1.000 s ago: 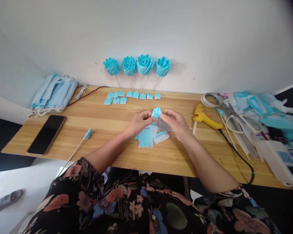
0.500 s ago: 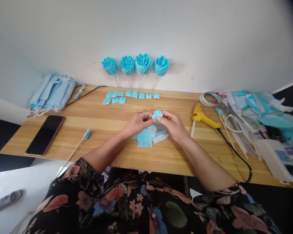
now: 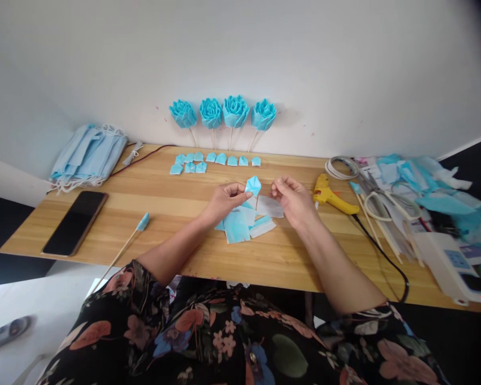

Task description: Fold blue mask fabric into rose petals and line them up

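Note:
My left hand [image 3: 227, 204] pinches a folded blue fabric petal [image 3: 253, 185] between thumb and fingers, holding it above the table. To its right, apart from the petal, my right hand [image 3: 292, 200] has its fingers curled together, with nothing showing in them. Below the hands lie cut blue fabric pieces [image 3: 238, 227] and white strips. Several folded petals [image 3: 232, 160] are laid out in rows farther back. A stick with a blue tip [image 3: 143, 222] lies to the left, its lower end past the table edge.
Several blue fabric roses [image 3: 235, 110] on sticks lean on the wall. At left are stacked face masks [image 3: 88, 155] and a phone [image 3: 76, 222]. A yellow glue gun [image 3: 333, 199], tape rolls [image 3: 342, 167], scissors [image 3: 390, 206], a power strip [image 3: 444, 267] and fabric scraps [image 3: 420, 176] lie at right.
My right hand has let go of the folded petal and drawn off to the right. The left hand still holds the petal, now tilted more upright. The view has shifted slightly.

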Motion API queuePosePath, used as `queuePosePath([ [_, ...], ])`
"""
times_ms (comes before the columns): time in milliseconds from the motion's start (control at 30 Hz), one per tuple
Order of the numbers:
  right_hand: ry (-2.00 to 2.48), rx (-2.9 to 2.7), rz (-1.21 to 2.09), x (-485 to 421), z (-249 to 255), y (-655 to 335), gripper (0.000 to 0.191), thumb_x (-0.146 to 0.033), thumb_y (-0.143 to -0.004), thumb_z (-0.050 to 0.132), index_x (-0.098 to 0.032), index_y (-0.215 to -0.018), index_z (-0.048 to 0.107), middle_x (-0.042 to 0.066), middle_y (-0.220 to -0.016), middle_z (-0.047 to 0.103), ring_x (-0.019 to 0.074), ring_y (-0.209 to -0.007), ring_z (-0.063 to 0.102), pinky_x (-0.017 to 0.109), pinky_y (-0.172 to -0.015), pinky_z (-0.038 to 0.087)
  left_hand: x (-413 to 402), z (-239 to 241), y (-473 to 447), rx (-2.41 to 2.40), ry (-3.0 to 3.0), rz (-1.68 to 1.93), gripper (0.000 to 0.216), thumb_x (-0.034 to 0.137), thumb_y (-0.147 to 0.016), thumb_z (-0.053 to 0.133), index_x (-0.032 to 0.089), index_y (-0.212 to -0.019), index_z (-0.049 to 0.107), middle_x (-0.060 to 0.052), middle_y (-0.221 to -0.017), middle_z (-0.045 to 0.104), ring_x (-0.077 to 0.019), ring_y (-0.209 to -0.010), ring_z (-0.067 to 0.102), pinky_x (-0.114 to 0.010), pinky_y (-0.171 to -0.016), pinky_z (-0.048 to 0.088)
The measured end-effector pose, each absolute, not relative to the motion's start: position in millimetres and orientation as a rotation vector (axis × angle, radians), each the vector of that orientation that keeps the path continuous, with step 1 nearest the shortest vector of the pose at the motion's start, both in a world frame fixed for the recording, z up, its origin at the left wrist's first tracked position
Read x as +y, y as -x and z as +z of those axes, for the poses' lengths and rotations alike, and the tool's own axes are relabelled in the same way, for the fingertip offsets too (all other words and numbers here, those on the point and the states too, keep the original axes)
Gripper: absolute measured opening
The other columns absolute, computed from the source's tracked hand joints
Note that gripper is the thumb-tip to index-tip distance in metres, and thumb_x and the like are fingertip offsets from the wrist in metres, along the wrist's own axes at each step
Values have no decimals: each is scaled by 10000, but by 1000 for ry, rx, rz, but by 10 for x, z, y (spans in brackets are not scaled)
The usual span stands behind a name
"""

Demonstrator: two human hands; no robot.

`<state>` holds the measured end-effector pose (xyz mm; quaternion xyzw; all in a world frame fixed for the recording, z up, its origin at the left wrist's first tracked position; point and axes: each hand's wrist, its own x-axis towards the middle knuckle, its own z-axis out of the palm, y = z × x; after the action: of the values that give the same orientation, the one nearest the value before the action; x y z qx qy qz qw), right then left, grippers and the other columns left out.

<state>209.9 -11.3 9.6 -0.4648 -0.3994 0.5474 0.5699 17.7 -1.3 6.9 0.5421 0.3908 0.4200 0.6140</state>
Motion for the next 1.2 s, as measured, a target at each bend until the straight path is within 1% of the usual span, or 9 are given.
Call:
queuePosePath([
  [267,1117,-1001,1269,-151,106,-2037,522,-689,-754,683,-207,-580,582,-22,-519,491,111,-531,465,304,-680,509,-13,41,-184,886,-1217,970,363,475,-668,787,143,-758,671,48,-592,497,-57,-537,375,-219,-520,296],
  [333,1110,-982,1256,-141,89,-2044,545,-718,-762,653,-207,-585,587,-13,-537,516,110,-530,471,300,-663,516,-8,28,-187,888,-1219,975,367,482,-668,786,144,-751,667,49,-587,494,-56,-534,373,-219,-517,293],
  [400,1092,-987,1258,-138,78,-2048,510,-718,-751,665,-209,-704,660,3,-641,597,119,-588,531,298,-673,530,-3,20,-189,890,-1226,987,367,485,-672,784,147,-739,659,51,-580,485,-56,-530,366,-219,-513,286],
  [500,1084,-1081,1293,-154,76,-2034,467,-610,-720,764,-252,-1013,700,16,-880,696,153,-783,637,313,-764,550,3,20,-190,871,-1248,998,364,484,-681,784,147,-728,654,50,-576,484,-57,-534,370,-220,-519,292],
  [600,1067,-1161,1349,-182,72,-1999,523,-445,-691,835,-297,-1159,655,5,-990,715,172,-914,665,337,-865,544,2,20,-190,846,-1272,994,381,495,-683,789,141,-741,660,29,-629,550,-64,-563,416,-224,-545,323],
  [700,1043,-1212,1362,-206,52,-1967,545,-366,-696,827,-302,-1202,636,4,-1024,710,178,-961,659,342,-892,535,-3,8,-195,850,-1307,989,398,505,-692,786,131,-746,659,7,-685,594,-78,-608,463,-229,-574,346],
  [900,1094,-1268,1297,-237,41,-1937,483,-314,-754,740,-271,-1220,619,17,-1019,690,181,-974,649,355,-913,525,-25,-14,-211,850,-1425,982,343,458,-740,761,134,-724,649,16,-664,560,-85,-614,453,-236,-578,338],
  [1100,1148,-1210,1222,-178,47,-1990,470,-264,-749,686,-271,-1212,608,-6,-941,666,159,-860,634,346,-854,537,-18,-43,-194,834,-1484,921,310,417,-778,732,146,-928,717,36,-633,530,-79,-580,427,-229,-558,318],
  [1200,1160,-1249,1191,-152,35,-2015,501,-252,-744,660,-263,-1239,586,-10,-892,643,156,-814,614,336,-796,535,-7,-33,-186,852,-1463,953,349,459,-786,717,141,-928,706,21,-668,556,-89,-611,456,-233,-575,341],
])
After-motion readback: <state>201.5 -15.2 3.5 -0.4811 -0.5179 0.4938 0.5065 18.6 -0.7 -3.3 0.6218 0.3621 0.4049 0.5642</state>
